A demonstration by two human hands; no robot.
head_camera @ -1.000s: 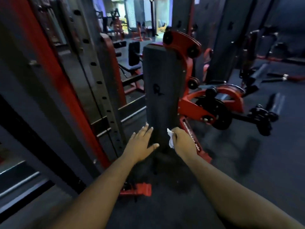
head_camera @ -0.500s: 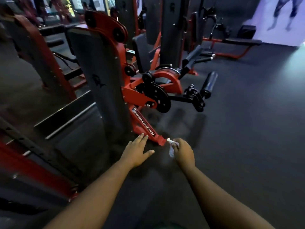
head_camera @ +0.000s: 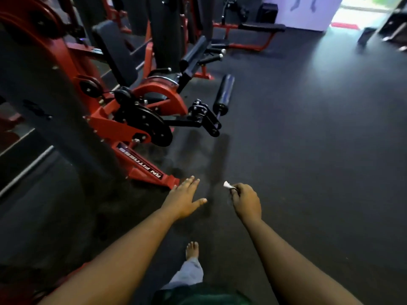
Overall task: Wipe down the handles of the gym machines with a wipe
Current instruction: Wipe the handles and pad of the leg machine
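- Left hand [head_camera: 184,198], fingers straight and spread, held out empty just beside the red machine's base bar [head_camera: 143,167].
- Right hand [head_camera: 245,200], curled, pinches a small white wipe [head_camera: 226,185], farther right of that bar, over dark floor [head_camera: 308,150].

Left hand: left hand [head_camera: 184,200] is reaching forward, fingers straight, holding nothing.
Right hand: right hand [head_camera: 246,200] is pinching a white wipe [head_camera: 227,185].
Machine: red-framed gym machine [head_camera: 141,128] is standing left, black roller pad [head_camera: 223,94] projecting.
Floor: bare foot [head_camera: 192,249] is stepping on dark floor [head_camera: 308,150].
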